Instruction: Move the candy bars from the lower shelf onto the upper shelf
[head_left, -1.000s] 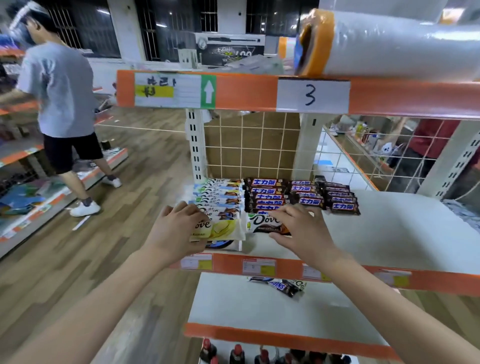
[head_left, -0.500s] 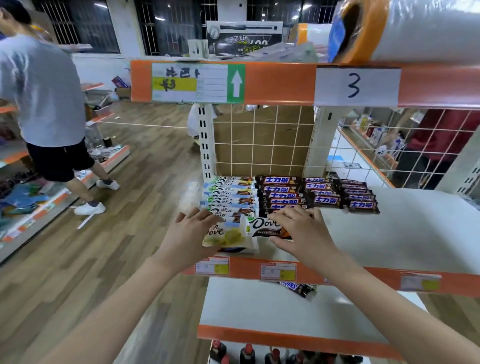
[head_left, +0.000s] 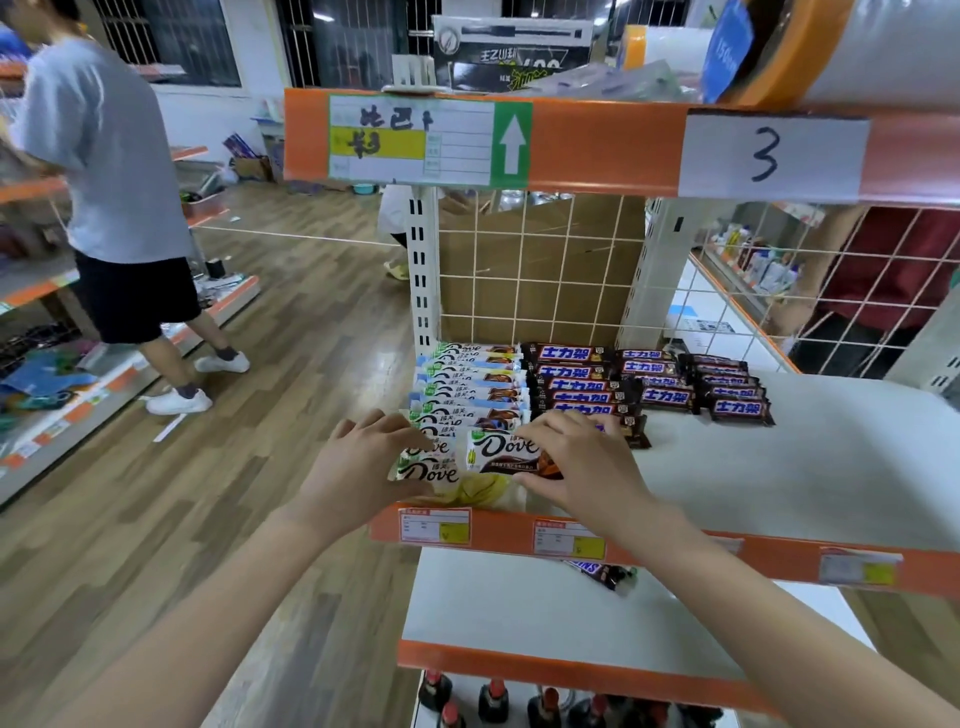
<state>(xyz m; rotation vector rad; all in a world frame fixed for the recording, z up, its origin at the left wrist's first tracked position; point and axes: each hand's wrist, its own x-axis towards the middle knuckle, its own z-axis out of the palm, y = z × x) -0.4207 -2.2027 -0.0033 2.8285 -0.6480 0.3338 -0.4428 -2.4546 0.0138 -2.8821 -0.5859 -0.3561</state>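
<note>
Head view puts both of my hands at the front edge of the upper shelf (head_left: 831, 467), the white board with the orange lip carrying price tags. My left hand (head_left: 358, 467) rests with curled fingers on the white Dove bar (head_left: 428, 470) at the front of the light-wrapper column; its thumb is underneath the hand, so I cannot tell whether it truly pinches the bar or only presses on it. My right hand (head_left: 582, 467) has fingers over the far edge and thumb at the near edge of the brown Dove bar (head_left: 506, 452), gripping it just beside the white one. Behind these two, the stack of Dove bars (head_left: 470, 384) runs back toward the wire grid (head_left: 540, 270). To its right I see three columns of dark Snickers bars (head_left: 587, 387), the columns lying close together.

On the lower shelf (head_left: 519, 608) one dark candy bar (head_left: 605, 571) lies near the back (mostly hidden by the orange lip above it). Bottles with red caps (head_left: 493, 696) stand below that shelf. Overhead, an orange rail carries a label with a green arrow (head_left: 511, 145) and a paper marked 3 (head_left: 769, 156). At left, a person in a grey shirt (head_left: 109, 156) stands on the wood floor.
</note>
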